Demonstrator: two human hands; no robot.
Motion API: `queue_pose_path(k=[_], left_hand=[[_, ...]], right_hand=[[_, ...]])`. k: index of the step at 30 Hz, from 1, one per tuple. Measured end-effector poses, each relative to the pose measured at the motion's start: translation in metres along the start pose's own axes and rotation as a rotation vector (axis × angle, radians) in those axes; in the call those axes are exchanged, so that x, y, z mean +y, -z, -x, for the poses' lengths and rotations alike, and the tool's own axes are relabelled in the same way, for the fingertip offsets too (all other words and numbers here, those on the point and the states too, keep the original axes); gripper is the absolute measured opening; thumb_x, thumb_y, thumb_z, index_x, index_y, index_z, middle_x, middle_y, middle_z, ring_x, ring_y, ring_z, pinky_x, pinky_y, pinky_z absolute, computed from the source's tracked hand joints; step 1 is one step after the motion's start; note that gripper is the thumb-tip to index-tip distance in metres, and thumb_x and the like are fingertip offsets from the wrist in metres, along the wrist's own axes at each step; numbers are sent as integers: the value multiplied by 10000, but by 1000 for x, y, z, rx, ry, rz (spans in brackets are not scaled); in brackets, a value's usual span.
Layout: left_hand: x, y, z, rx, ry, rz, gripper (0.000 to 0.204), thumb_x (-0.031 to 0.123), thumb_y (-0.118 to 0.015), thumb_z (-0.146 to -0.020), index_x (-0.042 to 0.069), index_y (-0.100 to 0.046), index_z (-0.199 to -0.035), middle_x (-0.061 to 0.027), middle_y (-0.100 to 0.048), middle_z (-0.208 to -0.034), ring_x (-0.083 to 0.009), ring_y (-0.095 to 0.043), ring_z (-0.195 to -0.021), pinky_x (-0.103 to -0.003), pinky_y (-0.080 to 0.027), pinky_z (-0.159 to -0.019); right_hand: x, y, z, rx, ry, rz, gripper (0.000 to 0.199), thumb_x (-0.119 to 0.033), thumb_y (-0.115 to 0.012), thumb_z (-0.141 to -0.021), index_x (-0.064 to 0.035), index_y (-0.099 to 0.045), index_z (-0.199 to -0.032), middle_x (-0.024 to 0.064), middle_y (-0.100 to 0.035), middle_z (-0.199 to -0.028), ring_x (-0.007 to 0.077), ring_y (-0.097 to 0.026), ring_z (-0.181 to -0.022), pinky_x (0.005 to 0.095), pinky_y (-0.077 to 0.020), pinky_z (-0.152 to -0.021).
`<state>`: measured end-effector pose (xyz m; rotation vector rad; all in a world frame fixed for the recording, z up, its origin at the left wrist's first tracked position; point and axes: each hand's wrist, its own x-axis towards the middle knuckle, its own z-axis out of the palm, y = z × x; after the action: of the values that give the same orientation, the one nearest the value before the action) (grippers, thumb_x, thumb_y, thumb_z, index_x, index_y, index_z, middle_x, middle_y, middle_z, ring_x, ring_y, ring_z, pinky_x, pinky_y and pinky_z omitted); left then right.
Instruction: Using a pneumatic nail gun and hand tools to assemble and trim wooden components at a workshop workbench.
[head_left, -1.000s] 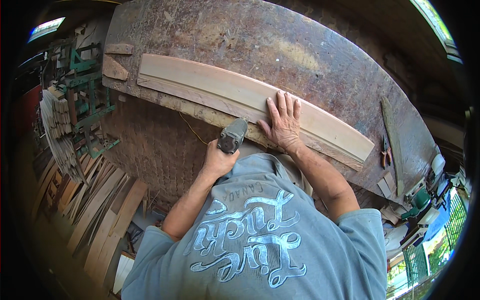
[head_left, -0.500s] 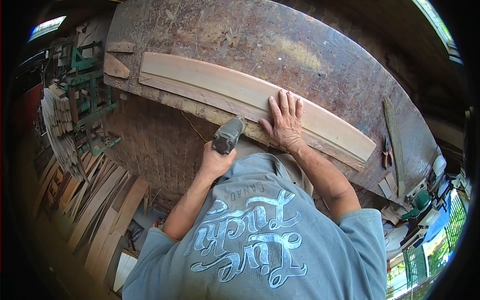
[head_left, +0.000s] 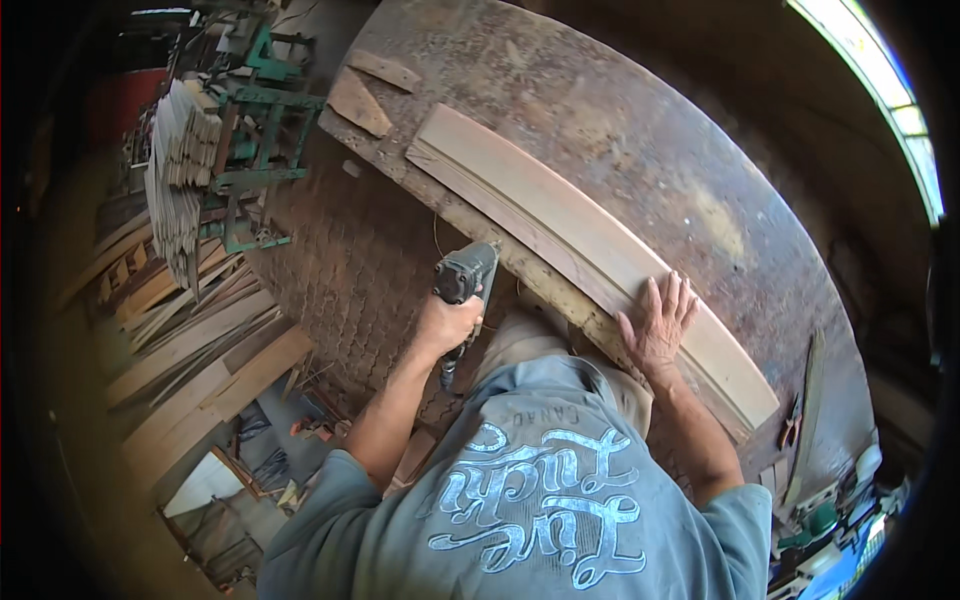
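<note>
A long wooden board (head_left: 545, 205) with a groove along it lies near the front edge of the worn workbench (head_left: 600, 120). My right hand (head_left: 662, 325) rests open on the board's right part, palm down with the fingers stretched forward. In my left hand (head_left: 447, 325) is a dark nail gun (head_left: 460, 277), gripped by its handle. Its nose points at the bench's front edge, left of my right hand and short of the board. Whether the nose touches the edge, I cannot tell.
Two wood offcuts (head_left: 358, 102) lie at the bench's far left corner. Pliers (head_left: 791, 420) and a thin wooden strip (head_left: 806, 415) are at its right end. Green metal frames (head_left: 265, 130) and stacked planks (head_left: 215, 385) stand to the left. A thin hose or cord hangs below the bench edge.
My view has turned, so the bench and board appear tilted more steeply and shifted right. The nail gun sits farther left along the board. Both hands keep their holds.
</note>
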<state>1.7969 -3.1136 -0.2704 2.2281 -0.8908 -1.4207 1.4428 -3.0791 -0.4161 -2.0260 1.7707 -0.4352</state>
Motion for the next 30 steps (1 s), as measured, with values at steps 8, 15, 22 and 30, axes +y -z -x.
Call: queue_pose_path(k=[8,15,22,30], left_hand=[[12,94,-69,113,6,54,154,61,-661,-896,40,-701,-1043,-31,-687,-770,-120,-676,-615,-293,-552,-534],[43,155,-143,83,-7,25,134,53,-658,-905,33,-695,-1032,-29,-680,-769,-116,-658,-606,-292,-540,-527],[40,173,-186,23,20,-58,117,88,-671,-910,48,-694,-1017,-14,-680,-760,-103,-648,-604,-289,-521,-523],[40,177,-202,-22,-7,-125,121,109,-678,-907,61,-696,-1017,-3,-667,-734,-103,-646,-596,-304,-518,-526]], right_hand=[[-130,-49,-138,-154,137,-65,898,-497,-842,-832,-166,-483,-1586,259,-206,-1738,488,-127,-1622,670,-60,-1295],[-177,-106,-198,-164,210,55,813,-594,-777,-849,-287,-534,-1561,260,-206,-1738,500,-135,-1615,775,-61,-1230],[-179,-116,-198,-165,207,90,763,-595,-752,-871,-314,-550,-1552,258,-211,-1736,503,-141,-1613,784,-63,-1220],[-178,-118,-197,-188,192,92,761,-588,-757,-866,-335,-550,-1553,252,-205,-1740,498,-151,-1614,770,-44,-1234]])
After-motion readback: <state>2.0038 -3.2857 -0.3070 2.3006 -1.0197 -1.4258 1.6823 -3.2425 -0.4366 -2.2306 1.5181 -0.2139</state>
